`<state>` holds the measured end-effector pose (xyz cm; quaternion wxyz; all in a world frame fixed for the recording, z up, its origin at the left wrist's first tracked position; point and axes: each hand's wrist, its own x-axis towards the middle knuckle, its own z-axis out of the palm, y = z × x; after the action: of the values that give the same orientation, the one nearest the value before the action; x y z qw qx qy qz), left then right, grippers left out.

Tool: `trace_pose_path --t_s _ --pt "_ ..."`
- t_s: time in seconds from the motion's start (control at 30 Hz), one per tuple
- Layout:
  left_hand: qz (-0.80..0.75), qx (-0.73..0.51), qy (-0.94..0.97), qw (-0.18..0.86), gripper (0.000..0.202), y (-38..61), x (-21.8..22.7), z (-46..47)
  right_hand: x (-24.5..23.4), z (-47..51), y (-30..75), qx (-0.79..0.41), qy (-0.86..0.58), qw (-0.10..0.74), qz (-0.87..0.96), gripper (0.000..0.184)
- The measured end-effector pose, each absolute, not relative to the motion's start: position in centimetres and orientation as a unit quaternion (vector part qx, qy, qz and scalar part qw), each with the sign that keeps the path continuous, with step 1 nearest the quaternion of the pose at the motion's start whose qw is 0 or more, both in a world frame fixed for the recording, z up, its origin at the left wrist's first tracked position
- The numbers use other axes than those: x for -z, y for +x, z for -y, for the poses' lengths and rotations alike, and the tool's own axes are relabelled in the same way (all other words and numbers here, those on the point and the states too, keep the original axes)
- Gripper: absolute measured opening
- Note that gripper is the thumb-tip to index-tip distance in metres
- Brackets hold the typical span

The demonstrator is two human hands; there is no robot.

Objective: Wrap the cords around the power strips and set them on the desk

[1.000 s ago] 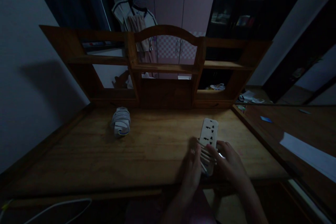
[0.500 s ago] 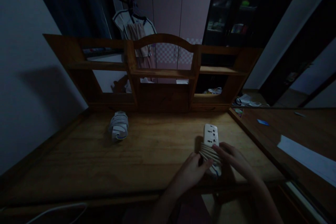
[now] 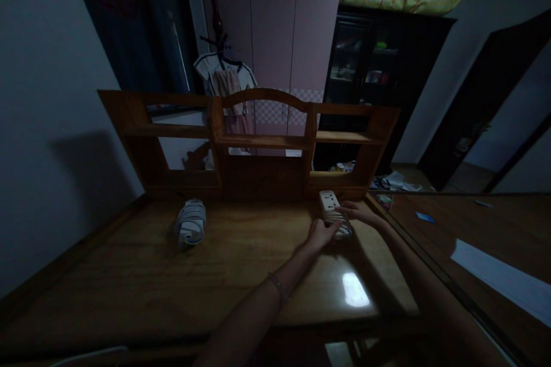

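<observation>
While I watch from here, both hands grip a white power strip (image 3: pixel 329 200) nr the far R corner of the desk (image 3: pixel 245 258), by the shelf unit (image 3: pixel 264 140): LH (image 3: pixel 322 233) clasps its near L side, RH (image 3: pixel 358 213) holds the R side, fingers over the cord (image 3: pixel 333 217). That's wrapped round the near half, so winding looks abt done; no loose end visible, tho it's dim. 2nd wrapped bundle (image 3: pixel 191 221) sits untouched nr far L corner. Can't tell if strip's fully set down.
</observation>
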<state>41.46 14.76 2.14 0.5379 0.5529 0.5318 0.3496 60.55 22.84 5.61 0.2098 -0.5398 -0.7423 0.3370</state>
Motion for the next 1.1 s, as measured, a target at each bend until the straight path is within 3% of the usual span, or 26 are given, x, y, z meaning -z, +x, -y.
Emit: trace_pose_path --t_s 0.33,0.53,0.67,0.83,1.1 --pt "-0.559 -0.267 0.62 0.481 0.071 41.7 -0.9 -16.3 -3.9 -25.3 60.4 -0.349 -0.549 0.191 0.735 0.035" --pt "-0.62 -0.302 0.639 0.339 0.082 40.9 -1.7 -16.7 -2.9 -26.2 59.1 -0.324 -0.557 0.22 0.732 0.036" --pt "-0.611 -0.35 0.662 0.255 0.104 40.7 -1.9 -16.5 -2.0 -25.8 58.3 -0.305 -0.536 0.26 0.743 0.035" --pt "-0.504 -0.355 0.748 0.246 0.082 40.1 -1.0 -16.9 -1.2 -25.4 58.9 -0.305 -0.506 0.305 0.747 0.031" --pt "-0.435 -0.358 0.782 0.265 0.08 38.8 -0.2 -19.3 0.0 -24.6 59.8 -0.281 -0.524 0.421 0.686 0.041"
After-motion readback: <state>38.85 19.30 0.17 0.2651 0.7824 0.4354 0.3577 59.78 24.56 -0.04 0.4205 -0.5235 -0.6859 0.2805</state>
